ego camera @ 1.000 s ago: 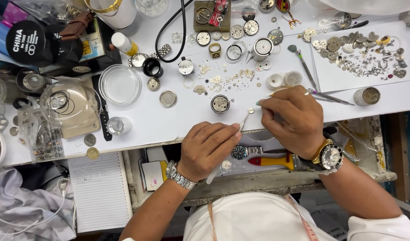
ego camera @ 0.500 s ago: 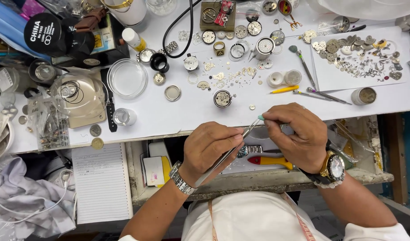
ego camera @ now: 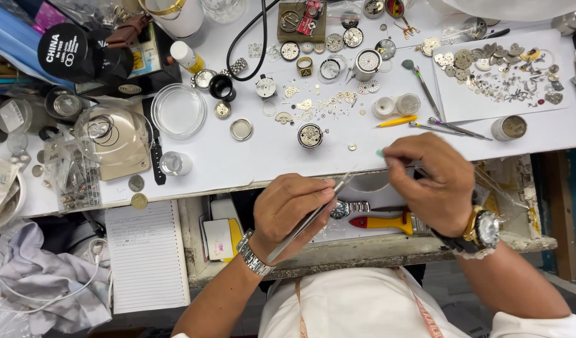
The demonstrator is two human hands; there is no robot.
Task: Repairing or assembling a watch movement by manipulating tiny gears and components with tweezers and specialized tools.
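Note:
My left hand [ego camera: 292, 211] is closed around long steel tweezers [ego camera: 313, 216], whose tips point up and right toward the bench edge. My right hand [ego camera: 428, 181] hovers over the open drawer, fingers pinched on a thin tool with a pale green tip [ego camera: 380, 152]. Between the hands, a wristwatch with a metal bracelet [ego camera: 347, 208] lies in the drawer beside a red and yellow handled tool [ego camera: 382, 221]. A round watch movement [ego camera: 310, 135] sits on the white bench top just above the hands, with small gears scattered behind it.
Watch cases, dials and rings crowd the far bench. A white sheet [ego camera: 488, 103] at right carries several loose parts. A clear dish [ego camera: 179, 111], a small glass cup [ego camera: 173, 163], a lined notepad [ego camera: 147, 255] and cluttered bags lie at left. A yellow-handled tool [ego camera: 395, 121] and tweezers [ego camera: 454, 128] rest nearby.
Both hands have pulled back from the bench top toward the drawer. The left hand now shows the tweezers angled up; the right hand has moved off the bench edge.

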